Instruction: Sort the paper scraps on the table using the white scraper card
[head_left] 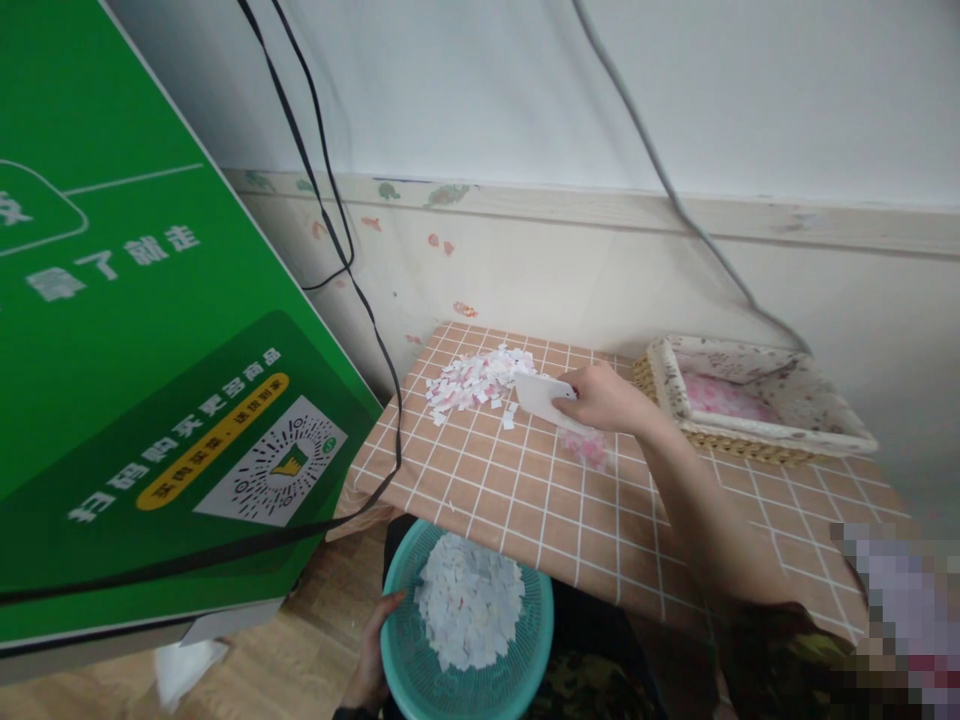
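Note:
My right hand (600,397) is closed on a flat white card-like scraper (541,396), held tilted just above the table. Left of its edge lies a heap of small white and pinkish paper pieces (480,380), with a few loose squares near the scraper. A small patch of pink bits (585,447) is on the tablecloth under my wrist. My left hand (373,640) grips the rim of a round teal plastic basket (538,640), held below the table's front edge. Many white paper pieces (469,605) fill its middle. Most of the left fingers are hidden by the rim.
A cloth-lined wicker basket (855,440) with pink material inside stands at the table's back right. The table (495,490) has a brown checked cover. A big green cabinet (135,400) is at the left, with black cables (360,290) hanging before it. A grey cable (660,160) runs down the wall.

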